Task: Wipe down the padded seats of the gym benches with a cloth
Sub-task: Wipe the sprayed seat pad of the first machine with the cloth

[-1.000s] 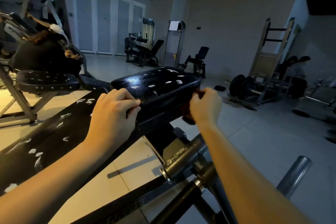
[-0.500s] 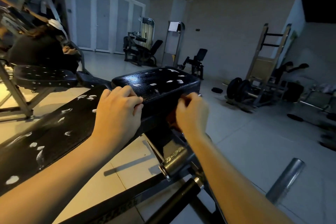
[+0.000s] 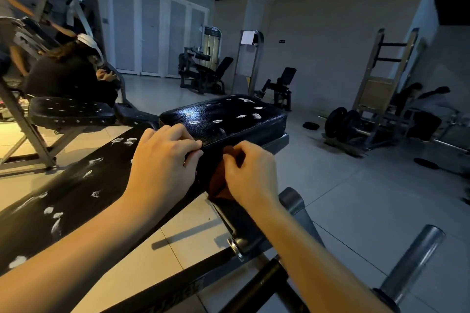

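The black seat pad (image 3: 229, 119), shiny and marked with white flecks on its top, is being gripped at its near edge by the left hand (image 3: 162, 162). The grip of this hand is narrow, the fingers (image 3: 178, 138) being curled over the edge of the pad. Just to the right of this grip, a reddish-brown cloth (image 3: 217, 183) is being held in the closed grip of the right hand (image 3: 251, 175), bunched under the palm. It is being pressed against the near side face of the pad, below the top surface. How much of the cloth is being covered by the hand cannot be told. To the left of the left grip and below it, a long back pad (image 3: 76, 185), also black with white flecks, is running toward the camera. Below the right grip and to its right, a steel tube (image 3: 412, 256) is standing out of the frame. Far beyond the right grip, weight plates (image 3: 340, 122) are lying on the floor (image 3: 356, 198). Far to the left of the left grip, a second bench seat (image 3: 71, 112) is being shown, with a seated person (image 3: 68, 76) behind it.
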